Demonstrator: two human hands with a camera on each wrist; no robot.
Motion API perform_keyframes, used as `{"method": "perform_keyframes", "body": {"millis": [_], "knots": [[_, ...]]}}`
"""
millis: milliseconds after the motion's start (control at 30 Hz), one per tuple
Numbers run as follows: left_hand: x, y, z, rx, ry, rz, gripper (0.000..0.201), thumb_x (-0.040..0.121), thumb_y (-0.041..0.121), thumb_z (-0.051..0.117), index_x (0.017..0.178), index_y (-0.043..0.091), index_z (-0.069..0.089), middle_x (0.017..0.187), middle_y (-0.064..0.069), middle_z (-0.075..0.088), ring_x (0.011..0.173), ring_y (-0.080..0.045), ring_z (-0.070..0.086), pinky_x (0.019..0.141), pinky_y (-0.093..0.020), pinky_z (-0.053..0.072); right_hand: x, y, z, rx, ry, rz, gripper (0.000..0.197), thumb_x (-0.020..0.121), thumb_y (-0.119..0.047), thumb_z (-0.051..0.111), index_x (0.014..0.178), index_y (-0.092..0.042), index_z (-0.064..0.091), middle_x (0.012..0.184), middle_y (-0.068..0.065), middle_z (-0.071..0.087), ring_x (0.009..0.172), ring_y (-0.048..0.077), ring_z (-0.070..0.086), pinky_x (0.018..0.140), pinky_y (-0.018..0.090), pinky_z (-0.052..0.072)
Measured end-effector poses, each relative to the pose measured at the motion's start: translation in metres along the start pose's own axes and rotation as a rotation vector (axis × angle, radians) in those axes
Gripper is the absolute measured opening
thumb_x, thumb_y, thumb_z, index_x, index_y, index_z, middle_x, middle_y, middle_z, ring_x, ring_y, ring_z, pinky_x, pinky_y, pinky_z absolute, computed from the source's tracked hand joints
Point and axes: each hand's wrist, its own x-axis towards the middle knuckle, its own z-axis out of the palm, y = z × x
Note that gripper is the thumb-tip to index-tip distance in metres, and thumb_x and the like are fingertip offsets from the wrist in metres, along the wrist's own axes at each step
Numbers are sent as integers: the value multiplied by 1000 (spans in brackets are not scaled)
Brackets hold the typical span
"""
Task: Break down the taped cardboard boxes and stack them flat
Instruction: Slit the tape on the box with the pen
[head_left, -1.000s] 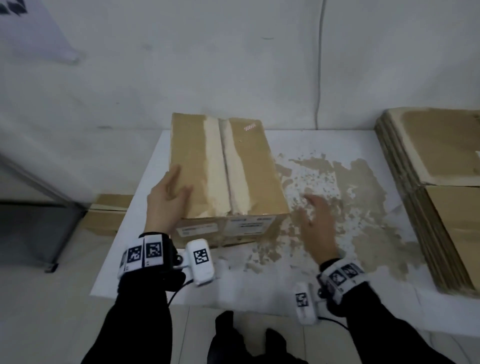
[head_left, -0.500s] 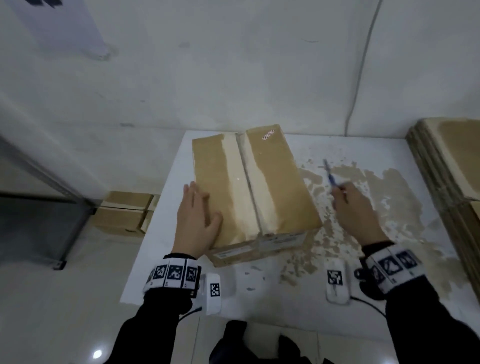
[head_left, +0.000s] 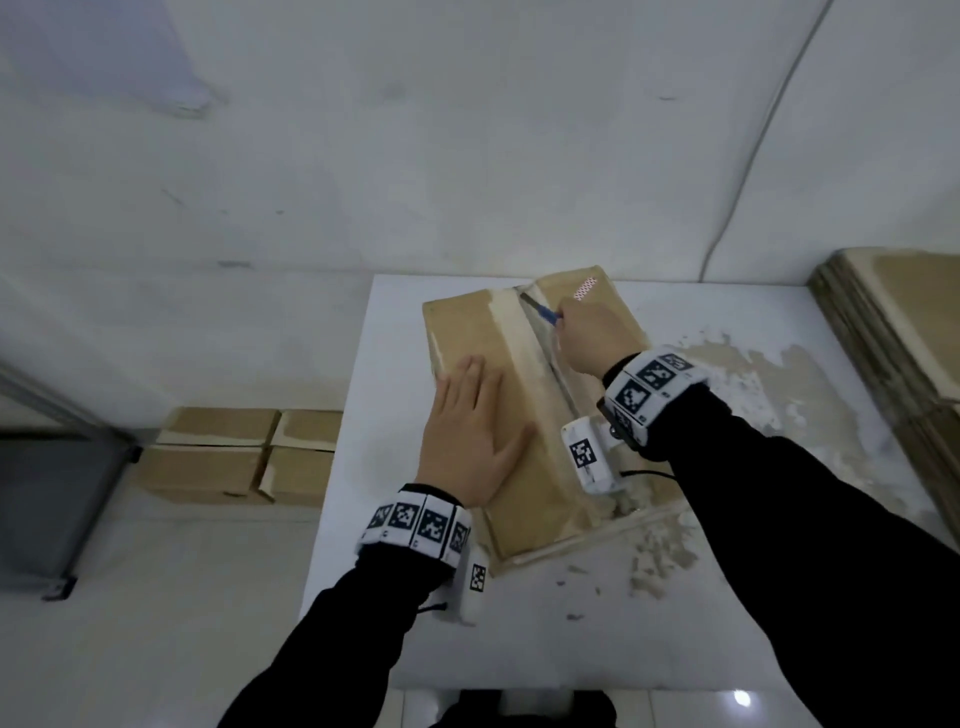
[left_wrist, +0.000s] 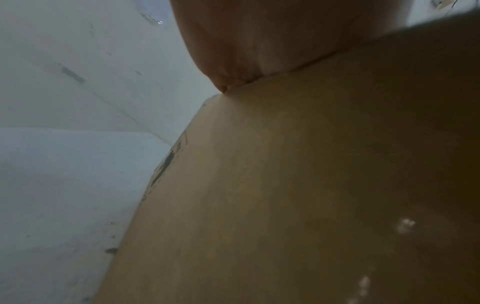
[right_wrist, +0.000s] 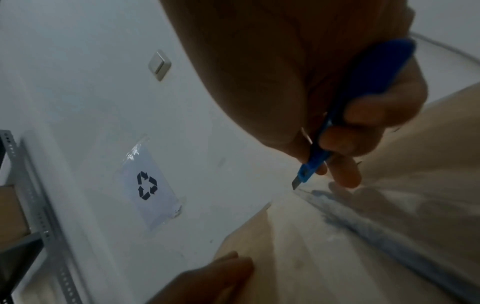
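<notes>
White desk (head_left: 363, 467) held a taped box (head_left: 519, 493); left hand (head_left: 467, 441) pressed it, fingers flat; right hand (head_left: 592, 338) gripped a blue knife (right_wrist: 337, 131); a slip might cut fingers.

Dim, cool, even light throughout. Head view bends straight lines near its edges; a small glare spot sits lower right. Both wrist views are soft, shadowed and blurred toward the right.
</notes>
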Motion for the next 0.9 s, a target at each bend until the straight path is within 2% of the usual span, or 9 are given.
{"method": "perform_keyframes", "body": {"millis": [100,200,300,367,467,533,633,800,900], "knots": [[1,0,3,41,-8,-15,86,86,67,11,151,11,21,160,-8,13,148,-21,6,120,-33,-2,0,-7,6,-27,42,-31,32,96,-5,35,127,-5,44,108,21,60,96,35,58,70,33,39],[2,0,4,44,-19,-15,86,89,65,7,151,8,21,159,-10,14,148,-23,7,120,-36,1,1,-18,7,-104,57,-55,34,95,-1,34,127,-4,45,112,20,59,101,33,57,75,32,39],[2,-1,4,38,-35,-1,96,84,69,-11,151,7,19,159,-10,12,148,-22,5,120,-36,1,7,-26,6,-120,84,-67,34,97,-2,30,127,-1,45,116,22,58,106,33,55,79,34,39],[2,-1,4,26,-25,1,99,82,69,-16,151,7,19,159,-11,12,148,-23,6,121,-36,2,8,-28,8,-132,84,-66,34,98,-2,28,128,0,44,117,23,57,107,35,55,83,36,41],[3,1,2,41,-34,-3,100,81,69,-18,152,8,18,159,-10,11,148,-22,4,120,-35,0,9,-28,14,-151,85,-25,35,98,-2,27,130,0,42,118,24,57,108,36,54,80,37,40],[2,2,1,56,-50,-6,99,81,69,-16,152,8,17,160,-10,9,148,-22,2,120,-34,-3,8,-28,14,-164,90,-4,35,98,-3,27,130,-1,42,119,23,56,110,36,54,79,36,39],[2,2,1,69,-65,-9,89,85,63,-3,152,8,14,160,-10,6,148,-22,0,119,-33,-5,4,-29,15,-185,87,-2,35,97,-2,28,130,-1,40,119,23,56,110,37,54,77,36,39],[1,2,1,51,-27,-13,84,87,59,6,151,8,20,159,-10,13,148,-22,6,119,-33,-2,-5,-18,16,-130,185,16,30,98,-12,34,124,-10,46,108,17,61,97,34,59,71,36,42],[1,1,2,42,-12,-16,83,88,60,9,151,8,24,159,-10,16,148,-22,8,119,-33,0,-4,-16,12,-140,155,-9,30,98,-8,31,123,-8,47,106,17,61,96,33,58,68,33,38]]}}
